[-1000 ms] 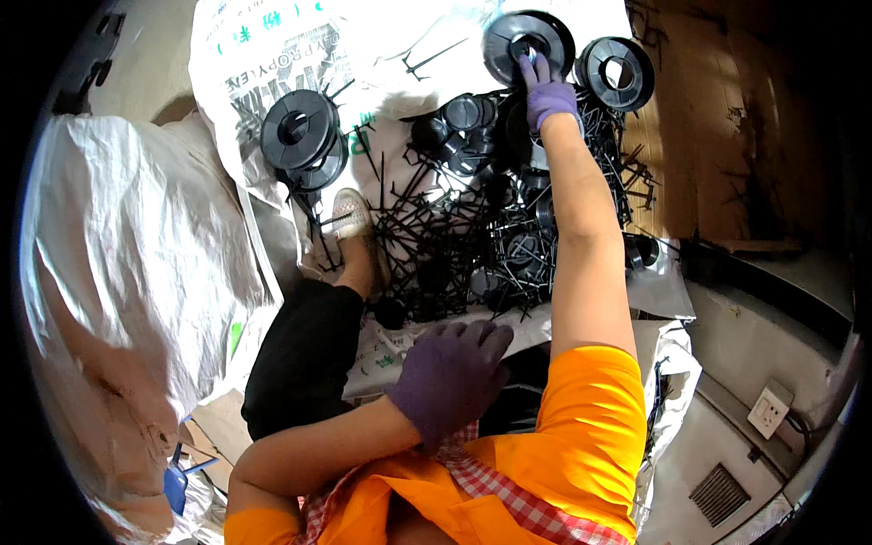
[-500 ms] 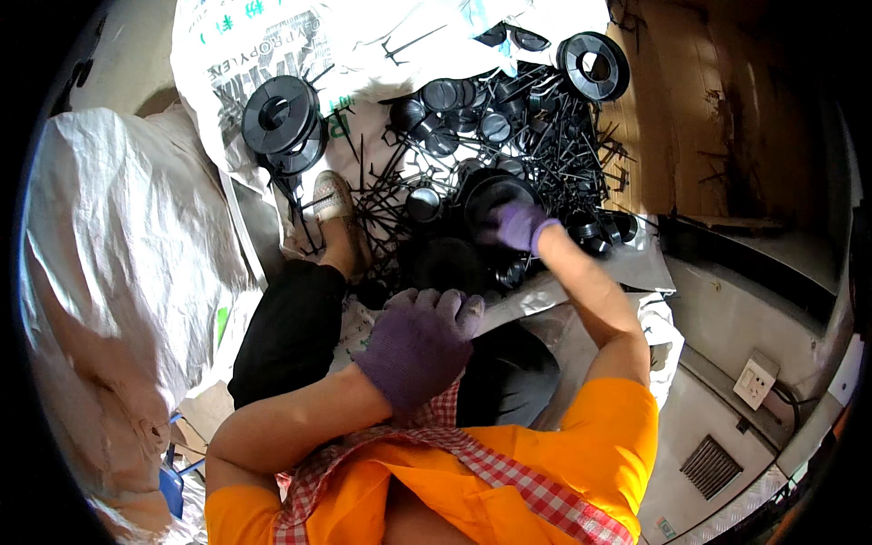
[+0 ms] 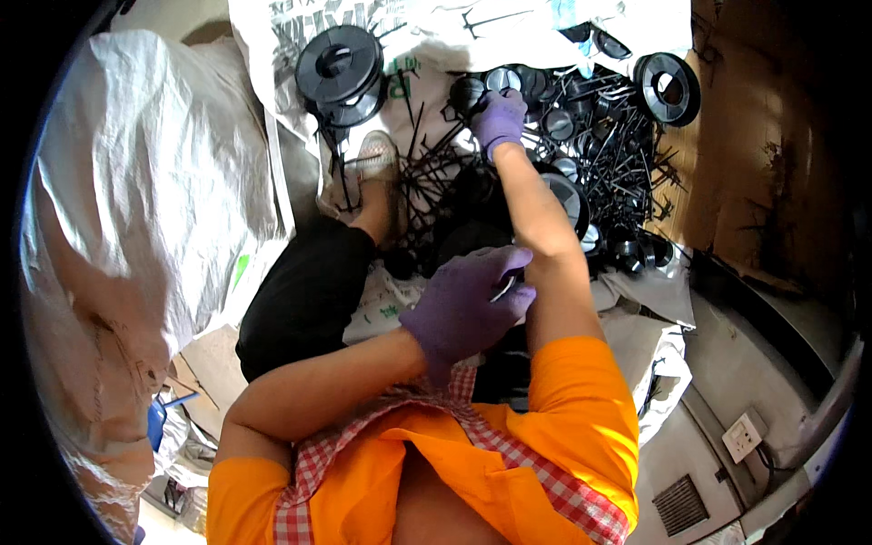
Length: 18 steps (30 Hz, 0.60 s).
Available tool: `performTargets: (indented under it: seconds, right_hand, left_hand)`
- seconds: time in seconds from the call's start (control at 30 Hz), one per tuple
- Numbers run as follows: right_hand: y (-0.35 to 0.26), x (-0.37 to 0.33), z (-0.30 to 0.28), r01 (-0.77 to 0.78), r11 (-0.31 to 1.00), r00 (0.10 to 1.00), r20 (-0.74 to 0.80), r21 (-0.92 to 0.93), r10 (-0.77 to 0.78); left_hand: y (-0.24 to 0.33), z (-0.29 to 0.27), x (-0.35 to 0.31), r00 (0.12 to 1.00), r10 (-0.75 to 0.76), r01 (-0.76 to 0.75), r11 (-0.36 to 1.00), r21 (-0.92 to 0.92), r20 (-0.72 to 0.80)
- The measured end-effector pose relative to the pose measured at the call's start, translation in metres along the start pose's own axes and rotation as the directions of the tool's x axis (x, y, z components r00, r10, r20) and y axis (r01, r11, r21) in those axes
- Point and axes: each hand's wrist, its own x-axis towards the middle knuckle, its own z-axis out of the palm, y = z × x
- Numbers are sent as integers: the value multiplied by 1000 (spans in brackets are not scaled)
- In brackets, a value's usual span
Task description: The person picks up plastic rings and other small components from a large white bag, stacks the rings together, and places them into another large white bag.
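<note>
My left hand (image 3: 472,300), in a purple glove, is held in front of my body beside my right forearm. Its fingers are curled around a small dark piece (image 3: 507,283) with a shiny edge, mostly hidden by the glove. Stretched forward, my right hand (image 3: 500,120) in a matching glove is at the far part of a heap of black plastic pieces. Its curled fingers are among black round caps, one cap (image 3: 502,80) just beyond them and another (image 3: 467,93) to their left. The fingertips are hidden, so what they grip does not show.
Black flanged spools (image 3: 341,68) are stacked at the upper left, near my foot (image 3: 376,154). A black ring (image 3: 668,89) lies at the upper right. Thin black sprues (image 3: 627,154) cover the heap's right side, beside brown cardboard (image 3: 754,173). White sacking (image 3: 154,173) stands at left.
My right hand has moved away from a large round black part to the caps farther off. My left hand has shifted right, and a dark piece now shows in it. The whole view has shifted.
</note>
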Motion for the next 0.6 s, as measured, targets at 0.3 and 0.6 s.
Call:
performTargets:
  seconds: [0.3,0.6]
  right_hand:
    - [91,-97,-104,-264,867,942,307,423,137]
    - [79,-173,-79,-63,956,681,688,-287,251]
  left_hand:
    - [-18,-2,-16,996,-21,17,999,46,88]
    - [-43,1,-11,989,-84,78,996,48,123]
